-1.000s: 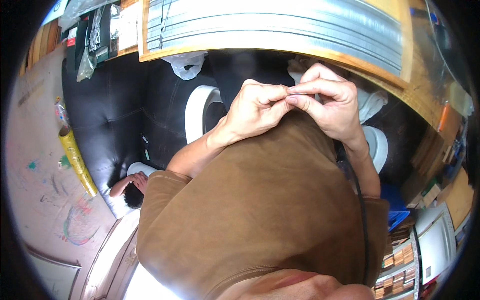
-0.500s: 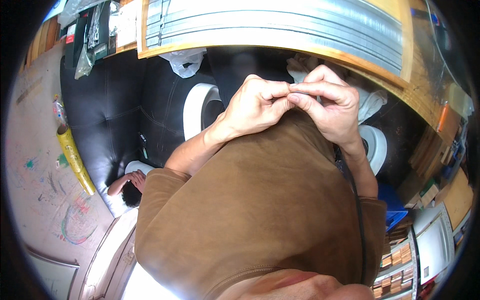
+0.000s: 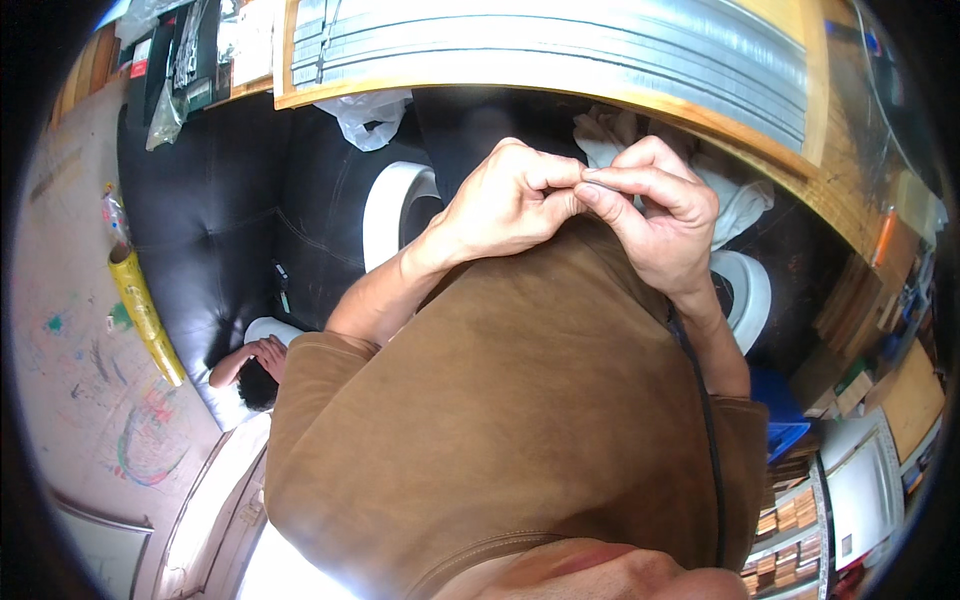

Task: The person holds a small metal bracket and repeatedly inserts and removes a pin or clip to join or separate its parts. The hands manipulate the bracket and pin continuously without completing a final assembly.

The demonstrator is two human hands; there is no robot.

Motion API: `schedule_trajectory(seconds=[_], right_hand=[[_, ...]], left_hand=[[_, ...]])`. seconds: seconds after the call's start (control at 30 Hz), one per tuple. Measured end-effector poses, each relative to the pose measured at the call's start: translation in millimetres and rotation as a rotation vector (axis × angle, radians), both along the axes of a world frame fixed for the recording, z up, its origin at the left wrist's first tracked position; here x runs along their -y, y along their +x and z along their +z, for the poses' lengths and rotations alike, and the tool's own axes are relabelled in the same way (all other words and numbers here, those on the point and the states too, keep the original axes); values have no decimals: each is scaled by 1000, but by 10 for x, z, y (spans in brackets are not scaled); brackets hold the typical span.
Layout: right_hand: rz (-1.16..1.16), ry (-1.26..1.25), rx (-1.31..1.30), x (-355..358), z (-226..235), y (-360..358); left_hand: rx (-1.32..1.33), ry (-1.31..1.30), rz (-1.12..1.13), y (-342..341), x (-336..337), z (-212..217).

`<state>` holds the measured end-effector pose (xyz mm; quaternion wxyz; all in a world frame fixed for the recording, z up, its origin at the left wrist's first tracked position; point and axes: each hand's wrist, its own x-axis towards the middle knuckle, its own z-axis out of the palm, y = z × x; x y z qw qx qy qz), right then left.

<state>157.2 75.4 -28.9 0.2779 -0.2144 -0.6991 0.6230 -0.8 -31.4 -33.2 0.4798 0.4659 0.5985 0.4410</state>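
Observation:
In front of my chest, just short of the workbench edge, my two hands meet at the fingertips. My left hand (image 3: 508, 200) is closed, thumb against bent forefinger. My right hand (image 3: 665, 215) is pinched too, its thumb and forefinger pressed up to the left fingertips. A thin dark sliver seems to lie between the fingers, but it is too small to name. Below the hands hangs my brown shirt (image 3: 530, 390).
Ahead runs a wood-edged bench (image 3: 560, 97) with a grey ribbed top. A white plastic bag (image 3: 368, 122) hangs under it. White armrests (image 3: 385, 220) flank me. A person (image 3: 262, 365) lies on the black couch (image 3: 190, 200) at left, near a yellow tube (image 3: 145, 315). Wood pieces (image 3: 850, 310) stand at right.
Both hands stay joined in the same pinch, shifted very slightly. The view has tilted a little, moving the surroundings somewhat up and left.

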Motion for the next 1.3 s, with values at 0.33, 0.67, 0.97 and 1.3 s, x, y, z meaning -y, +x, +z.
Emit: schedule_trajectory(seconds=[0.33, 0.67, 0.97, 1.3], right_hand=[[-73, -51, -2, 50, 124, -6], [0, -55, 35, -41, 91, -30], [50, -42, 0, -98, 40, -59], [50, -13, -4, -96, 49, -67]], left_hand=[[36, 23, -18, -45, -72, 85], [-151, 102, -7, -90, -46, 57], [-119, 121, 22, -79, -43, 49], [-118, 86, 19, -43, 4, 8]])
